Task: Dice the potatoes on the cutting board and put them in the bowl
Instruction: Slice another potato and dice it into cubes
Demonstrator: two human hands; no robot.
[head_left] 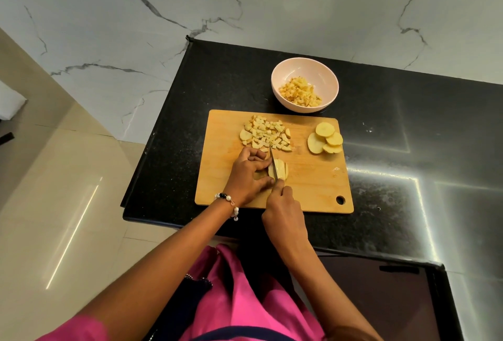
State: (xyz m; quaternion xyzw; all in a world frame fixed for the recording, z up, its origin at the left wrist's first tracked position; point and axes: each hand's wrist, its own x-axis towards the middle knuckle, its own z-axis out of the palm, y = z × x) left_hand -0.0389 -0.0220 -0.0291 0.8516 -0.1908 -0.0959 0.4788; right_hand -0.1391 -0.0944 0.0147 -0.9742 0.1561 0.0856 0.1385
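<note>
A wooden cutting board (313,177) lies on the black counter. My left hand (247,174) holds down a stack of potato strips (280,169) near the board's middle. My right hand (283,212) grips a knife (273,162) whose blade stands in the strips, right beside my left fingertips. A pile of diced potato (266,134) lies at the board's far left. Several round potato slices (325,138) overlap at the far right. Behind the board stands a pale pink bowl (304,68) holding diced potato (300,93).
The black counter (394,136) ends at an edge just left of the board, with tiled floor (68,191) below. A marble wall (245,0) rises behind the bowl. A dark glass panel (381,300) sits at the near right.
</note>
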